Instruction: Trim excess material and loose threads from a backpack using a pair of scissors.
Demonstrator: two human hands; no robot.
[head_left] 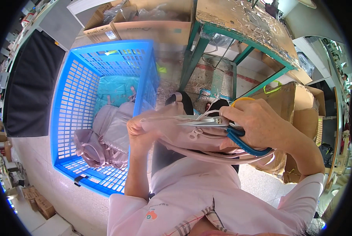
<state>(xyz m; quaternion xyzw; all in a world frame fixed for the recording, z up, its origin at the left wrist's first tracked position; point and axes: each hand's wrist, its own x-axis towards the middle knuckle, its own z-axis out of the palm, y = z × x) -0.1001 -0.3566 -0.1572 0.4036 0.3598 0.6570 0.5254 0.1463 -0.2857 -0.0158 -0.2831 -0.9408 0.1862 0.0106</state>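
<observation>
In my right hand [259, 120] is a pair of scissors [236, 135] with one blue handle loop and one yellow loop. The blades point left across a pale pink fabric bag [175, 135] with a zipper and long straps. My left hand [141, 126], partly smeared by motion, grips the left end of this bag. Pale loose threads or thin strips stand up by the blades. Whether the blades touch them I cannot tell. The bag hangs in front of my body, above my lap, and its underside is hidden.
A blue plastic crate [62, 118] on my left holds several greyish-pink bags [113, 126] and a teal package [115, 88]. Ahead stands a green-legged work table [239, 29] littered with scraps. Cardboard boxes stand at the back [154, 33] and on my right [278, 104].
</observation>
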